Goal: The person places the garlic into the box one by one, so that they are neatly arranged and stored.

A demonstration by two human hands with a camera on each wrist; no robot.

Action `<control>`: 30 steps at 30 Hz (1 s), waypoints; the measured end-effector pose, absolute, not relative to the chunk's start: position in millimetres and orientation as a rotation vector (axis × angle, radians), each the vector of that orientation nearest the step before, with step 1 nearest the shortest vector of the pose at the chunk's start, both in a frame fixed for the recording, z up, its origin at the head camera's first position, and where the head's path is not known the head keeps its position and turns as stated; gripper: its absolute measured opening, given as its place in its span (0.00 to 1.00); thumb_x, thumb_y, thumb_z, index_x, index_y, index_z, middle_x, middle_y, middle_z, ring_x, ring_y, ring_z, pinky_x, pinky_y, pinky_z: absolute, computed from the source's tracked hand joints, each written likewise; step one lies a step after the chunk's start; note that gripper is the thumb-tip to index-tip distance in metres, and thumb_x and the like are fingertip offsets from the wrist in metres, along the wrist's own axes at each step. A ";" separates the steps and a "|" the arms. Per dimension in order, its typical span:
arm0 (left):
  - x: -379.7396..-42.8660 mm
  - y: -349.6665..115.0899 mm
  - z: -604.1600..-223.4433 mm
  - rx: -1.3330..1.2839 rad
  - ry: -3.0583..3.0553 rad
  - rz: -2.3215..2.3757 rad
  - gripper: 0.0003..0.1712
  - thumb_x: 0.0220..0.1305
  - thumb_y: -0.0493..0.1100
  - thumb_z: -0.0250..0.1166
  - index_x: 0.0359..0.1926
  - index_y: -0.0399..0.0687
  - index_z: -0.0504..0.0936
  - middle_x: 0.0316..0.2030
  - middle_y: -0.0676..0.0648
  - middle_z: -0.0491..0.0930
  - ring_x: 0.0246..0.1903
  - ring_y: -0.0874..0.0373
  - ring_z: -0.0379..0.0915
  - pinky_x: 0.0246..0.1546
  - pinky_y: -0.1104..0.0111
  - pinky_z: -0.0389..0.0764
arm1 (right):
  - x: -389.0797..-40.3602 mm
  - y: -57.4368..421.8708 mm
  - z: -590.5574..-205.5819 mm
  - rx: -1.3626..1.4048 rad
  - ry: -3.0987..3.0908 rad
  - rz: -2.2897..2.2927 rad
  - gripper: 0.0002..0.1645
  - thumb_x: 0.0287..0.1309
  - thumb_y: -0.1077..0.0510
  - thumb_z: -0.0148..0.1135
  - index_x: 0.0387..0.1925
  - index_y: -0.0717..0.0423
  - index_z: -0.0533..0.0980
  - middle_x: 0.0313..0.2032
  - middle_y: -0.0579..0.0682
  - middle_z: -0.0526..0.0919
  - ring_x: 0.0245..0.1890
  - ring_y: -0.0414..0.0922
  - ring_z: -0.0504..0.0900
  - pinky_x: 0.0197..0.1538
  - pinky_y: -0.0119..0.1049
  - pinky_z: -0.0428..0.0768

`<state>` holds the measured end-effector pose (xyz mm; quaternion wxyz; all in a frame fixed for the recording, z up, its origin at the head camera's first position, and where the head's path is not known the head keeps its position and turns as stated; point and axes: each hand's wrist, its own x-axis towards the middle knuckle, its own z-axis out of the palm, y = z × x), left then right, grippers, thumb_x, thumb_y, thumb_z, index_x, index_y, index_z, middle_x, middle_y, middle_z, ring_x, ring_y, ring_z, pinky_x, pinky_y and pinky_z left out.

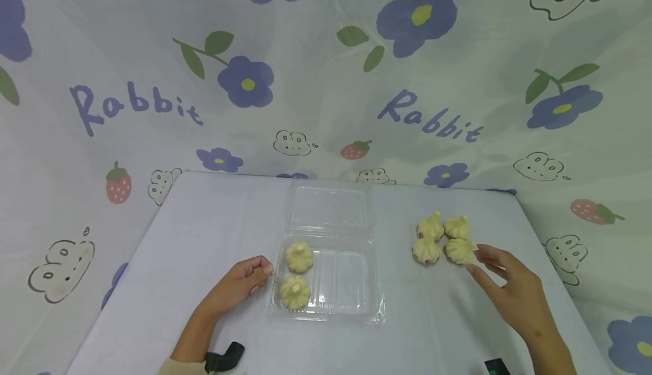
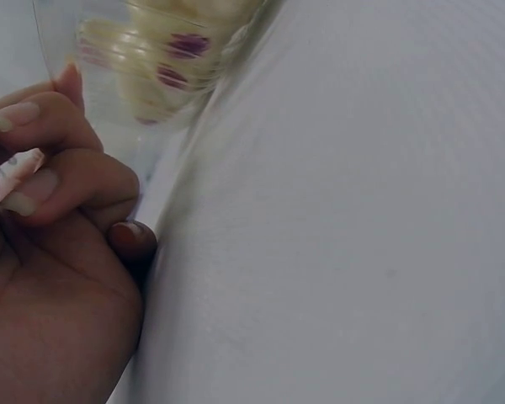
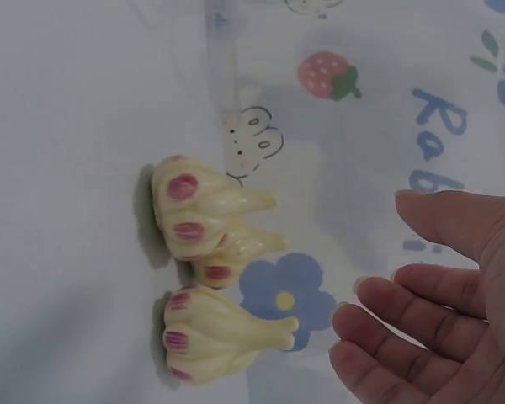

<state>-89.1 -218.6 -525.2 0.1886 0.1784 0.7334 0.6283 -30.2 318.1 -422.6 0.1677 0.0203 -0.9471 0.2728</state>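
Note:
A clear plastic clamshell box (image 1: 346,276) lies on the table with its lid laid back. Two garlic bulbs (image 1: 295,292) sit inside along its left side. My left hand (image 1: 236,284) pinches the box's left rim, its fingers curled in the left wrist view. To the right stands a cluster of several garlic bulbs (image 1: 430,226). Beside the front right garlic bulb (image 1: 459,251) is my right hand (image 1: 517,290), thumb and fingers spread. The right wrist view shows a gap between this hand (image 3: 438,311) and the garlic bulbs (image 3: 223,337), with nothing held.
The open lid (image 1: 330,208) reaches toward the table's back edge. A white cloth covers the table (image 1: 214,216). Behind it hangs a curtain (image 1: 316,81) printed with flowers and rabbits. Dark straps (image 1: 226,357) show near the wrists.

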 end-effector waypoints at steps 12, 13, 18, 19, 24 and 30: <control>-88.7 -216.2 -524.2 0.512 2.027 1.811 0.13 0.83 0.40 0.53 0.44 0.33 0.78 0.20 0.57 0.63 0.20 0.66 0.56 0.17 0.64 0.59 | -35.5 332.2 -429.0 -0.043 -2.721 0.757 0.32 0.62 0.57 0.76 0.63 0.66 0.75 0.53 0.65 0.84 0.53 0.65 0.82 0.47 0.06 0.62; -88.7 -216.3 -524.2 0.510 2.031 1.808 0.13 0.83 0.40 0.53 0.44 0.33 0.78 0.20 0.57 0.63 0.20 0.66 0.56 0.17 0.64 0.60 | -36.2 332.7 -429.6 -0.053 -2.729 0.752 0.32 0.63 0.57 0.76 0.63 0.66 0.75 0.53 0.66 0.84 0.53 0.65 0.82 0.47 0.06 0.63; -88.3 -216.9 -524.9 0.496 2.054 1.786 0.13 0.83 0.40 0.53 0.44 0.33 0.77 0.20 0.56 0.64 0.20 0.66 0.57 0.18 0.67 0.61 | -38.7 335.9 -434.2 -0.092 -2.755 0.739 0.33 0.63 0.56 0.76 0.64 0.66 0.75 0.54 0.66 0.84 0.54 0.65 0.82 0.47 0.10 0.69; -88.3 -217.1 -525.2 0.493 2.057 1.782 0.13 0.83 0.41 0.53 0.44 0.33 0.77 0.20 0.56 0.64 0.20 0.66 0.57 0.18 0.67 0.60 | -39.3 336.8 -435.6 -0.096 -2.759 0.737 0.33 0.63 0.56 0.76 0.64 0.67 0.75 0.54 0.66 0.83 0.54 0.65 0.82 0.47 0.11 0.70; -88.2 -217.3 -525.8 0.483 2.065 1.780 0.13 0.83 0.41 0.53 0.44 0.33 0.78 0.20 0.56 0.63 0.20 0.67 0.56 0.18 0.67 0.60 | -42.8 342.4 -442.9 -0.112 -2.765 0.762 0.34 0.64 0.55 0.75 0.64 0.68 0.74 0.54 0.67 0.83 0.54 0.64 0.81 0.46 0.09 0.68; -88.2 -216.9 -524.4 0.485 2.070 1.778 0.14 0.83 0.40 0.53 0.43 0.33 0.78 0.21 0.56 0.64 0.20 0.66 0.57 0.18 0.68 0.61 | -46.0 349.0 -449.6 -0.125 -2.774 0.799 0.35 0.64 0.55 0.75 0.65 0.69 0.73 0.55 0.68 0.82 0.55 0.66 0.80 0.45 0.06 0.64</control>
